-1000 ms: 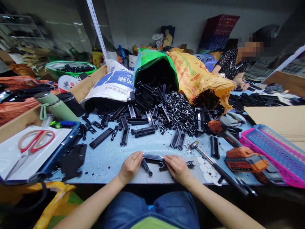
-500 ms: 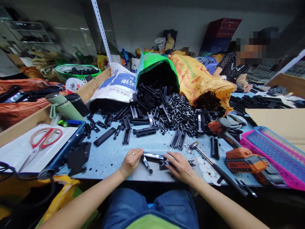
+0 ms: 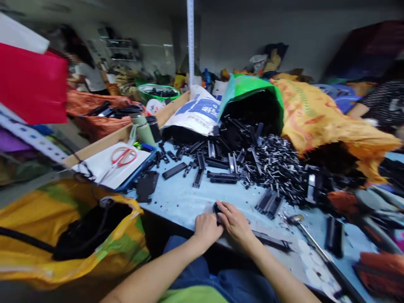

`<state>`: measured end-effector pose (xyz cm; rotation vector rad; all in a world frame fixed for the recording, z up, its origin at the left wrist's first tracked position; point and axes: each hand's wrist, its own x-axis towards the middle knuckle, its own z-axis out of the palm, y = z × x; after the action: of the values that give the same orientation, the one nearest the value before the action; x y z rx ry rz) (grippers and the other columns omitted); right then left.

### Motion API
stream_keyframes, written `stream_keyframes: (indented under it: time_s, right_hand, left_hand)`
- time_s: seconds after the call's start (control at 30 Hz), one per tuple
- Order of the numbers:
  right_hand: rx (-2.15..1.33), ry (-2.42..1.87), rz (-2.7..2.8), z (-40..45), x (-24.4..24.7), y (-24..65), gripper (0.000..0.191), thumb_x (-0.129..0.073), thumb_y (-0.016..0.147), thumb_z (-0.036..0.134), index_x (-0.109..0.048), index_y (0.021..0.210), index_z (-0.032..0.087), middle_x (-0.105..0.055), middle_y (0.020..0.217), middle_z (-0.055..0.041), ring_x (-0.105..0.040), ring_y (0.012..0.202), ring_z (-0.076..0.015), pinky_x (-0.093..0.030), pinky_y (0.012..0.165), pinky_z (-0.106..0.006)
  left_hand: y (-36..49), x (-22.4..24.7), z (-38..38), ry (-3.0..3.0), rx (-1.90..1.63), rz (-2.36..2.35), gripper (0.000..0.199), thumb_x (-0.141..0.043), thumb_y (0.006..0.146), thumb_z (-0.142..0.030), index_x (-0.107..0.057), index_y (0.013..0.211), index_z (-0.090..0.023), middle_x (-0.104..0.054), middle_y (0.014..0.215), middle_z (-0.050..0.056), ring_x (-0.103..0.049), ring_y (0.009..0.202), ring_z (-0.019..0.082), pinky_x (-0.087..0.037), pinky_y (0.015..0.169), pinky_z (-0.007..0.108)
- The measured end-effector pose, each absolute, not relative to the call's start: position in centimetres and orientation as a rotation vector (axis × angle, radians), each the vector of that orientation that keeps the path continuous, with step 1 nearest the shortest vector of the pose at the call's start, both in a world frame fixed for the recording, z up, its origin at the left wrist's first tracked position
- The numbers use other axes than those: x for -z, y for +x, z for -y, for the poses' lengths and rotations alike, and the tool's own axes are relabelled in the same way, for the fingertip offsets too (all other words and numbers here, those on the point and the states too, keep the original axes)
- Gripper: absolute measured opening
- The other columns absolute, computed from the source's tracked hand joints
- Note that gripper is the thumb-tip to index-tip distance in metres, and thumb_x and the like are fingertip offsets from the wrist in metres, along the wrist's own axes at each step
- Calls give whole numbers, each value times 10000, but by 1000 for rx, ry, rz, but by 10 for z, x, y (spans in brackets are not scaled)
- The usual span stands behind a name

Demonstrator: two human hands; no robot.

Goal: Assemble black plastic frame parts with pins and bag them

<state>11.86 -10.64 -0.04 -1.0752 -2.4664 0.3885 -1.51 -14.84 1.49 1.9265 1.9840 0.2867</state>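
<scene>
At the table's front edge, my left hand [image 3: 206, 229] is closed on a small dark plastic part [image 3: 216, 207], its fingers curled. Against it, my right hand [image 3: 235, 222] has its fingers bent over the same part. Most of the part is hidden by the fingers, so its full shape does not show. A long black plastic strip [image 3: 272, 241] lies by my right wrist. Beyond my hands lie several black channel-shaped pieces [image 3: 222, 177], with a pair of ridged ones [image 3: 269, 203] to the right.
A hammer [image 3: 315, 246] and white discs [image 3: 311, 263] lie at right, near a blurred orange power drill [image 3: 380, 269]. Small black parts [image 3: 277, 168] heap before a green sack [image 3: 252, 80]. Scissors [image 3: 121, 156] rest at left; a yellow sack [image 3: 126, 252] hangs below.
The view has swung left, bringing the yellow sack and a red sheet further into sight. My hands have come together from apart and now close round the dark part.
</scene>
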Motion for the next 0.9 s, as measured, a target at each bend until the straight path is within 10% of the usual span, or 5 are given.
stream_keyframes:
  time_s: [0.37,0.53,0.9]
  right_hand:
    - [-88,-991,2554,122,-8,153,439,-347,908,408,-428,1294,215,-395,1338,-95,-443,1162,-236,-414,932,-378]
    - [187,-1369,2395,144,2,227,460,-467,781,618,-582,855,179,-603,842,-100,-571,757,-230,-440,669,-343]
    - [-939,-643,2047,172,-95,199,529,-178,931,471,-449,584,178,-404,479,0,-398,482,-114,-283,520,-257]
  left_hand:
    - [-18,-25,156,2276,-475,-1704,290,-468,819,-333,-614,947,-118,-639,938,125,-575,917,264,-453,765,364]
    - [-16,-20,113,2909,-481,-1146,475,-455,847,-484,-537,1070,-72,-620,966,134,-559,937,246,-447,754,339]
    - [-8,-91,172,2206,-1127,-722,647,-24,918,-448,-521,613,-168,-499,488,32,-482,464,117,-354,499,248]
